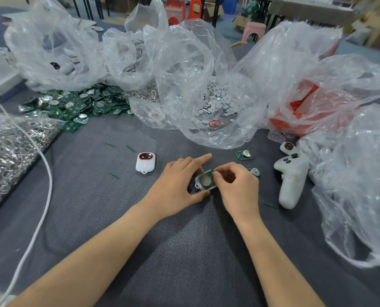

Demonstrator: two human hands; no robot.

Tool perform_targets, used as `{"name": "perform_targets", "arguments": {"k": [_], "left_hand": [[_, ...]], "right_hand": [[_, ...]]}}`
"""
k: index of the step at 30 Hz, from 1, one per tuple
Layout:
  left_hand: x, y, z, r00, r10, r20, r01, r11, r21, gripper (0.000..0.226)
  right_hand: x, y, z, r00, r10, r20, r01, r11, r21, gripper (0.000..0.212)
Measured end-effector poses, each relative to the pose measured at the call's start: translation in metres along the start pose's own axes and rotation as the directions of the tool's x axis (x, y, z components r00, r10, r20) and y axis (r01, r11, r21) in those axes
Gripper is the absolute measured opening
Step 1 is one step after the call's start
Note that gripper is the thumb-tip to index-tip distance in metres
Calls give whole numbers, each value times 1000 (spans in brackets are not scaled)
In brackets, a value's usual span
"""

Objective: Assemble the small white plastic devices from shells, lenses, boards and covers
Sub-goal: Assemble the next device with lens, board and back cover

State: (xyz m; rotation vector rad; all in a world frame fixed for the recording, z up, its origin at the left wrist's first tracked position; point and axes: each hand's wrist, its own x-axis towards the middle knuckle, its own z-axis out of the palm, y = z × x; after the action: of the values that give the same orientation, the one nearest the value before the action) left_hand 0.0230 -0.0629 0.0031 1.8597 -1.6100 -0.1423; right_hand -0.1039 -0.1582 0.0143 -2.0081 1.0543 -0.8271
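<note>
A white shell (204, 181) with a green board and a round silver cell inside lies on the grey cloth at centre. My left hand (180, 182) grips its left end between thumb and fingers, index finger stretched out. My right hand (235, 185) pinches the board at the shell's right side with curled fingers. A finished white device (145, 162) with a red-ringed dark lens lies to the left. Two loose green boards (243, 155) (255, 172) lie to the right. A pile of green boards (78, 105) sits at the back left.
Clear plastic bags crowd the back and right: one holds small round white discs (216, 100), another red parts (299, 109). A bag of metal rings (9, 147) lies at left. A white cable (45, 171) crosses the left side. A white controller (292, 176) lies at right.
</note>
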Motion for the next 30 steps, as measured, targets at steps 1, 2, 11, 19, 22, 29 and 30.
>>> {"name": "perform_targets", "arguments": {"k": [1, 2, 11, 19, 22, 29, 30], "left_hand": [[0, 0, 0, 1000, 0, -1, 0, 1000, 0, 77], [0, -1, 0, 1000, 0, -1, 0, 1000, -1, 76], [1, -1, 1, 1000, -3, -20, 3, 1000, -14, 39], [2, 1, 0, 1000, -2, -15, 1, 1000, -24, 28], [2, 1, 0, 1000, -4, -16, 4, 1000, -19, 29], [2, 3, -1, 1000, -8, -17, 8, 1000, -26, 28], [2, 3, -1, 1000, -8, -18, 7, 1000, -28, 28]], "right_hand": [[0, 0, 0, 1000, 12, -2, -12, 1000, 5, 7], [0, 0, 0, 1000, 23, -4, -23, 1000, 9, 8], [0, 0, 0, 1000, 25, -8, -25, 1000, -7, 10], [1, 2, 0, 1000, -1, -6, 1, 1000, -18, 12], [1, 2, -1, 999, -32, -3, 32, 999, -23, 10], [0, 2, -1, 997, -81, -6, 80, 995, -52, 7], [0, 2, -1, 996, -85, -6, 85, 995, -53, 7]]}}
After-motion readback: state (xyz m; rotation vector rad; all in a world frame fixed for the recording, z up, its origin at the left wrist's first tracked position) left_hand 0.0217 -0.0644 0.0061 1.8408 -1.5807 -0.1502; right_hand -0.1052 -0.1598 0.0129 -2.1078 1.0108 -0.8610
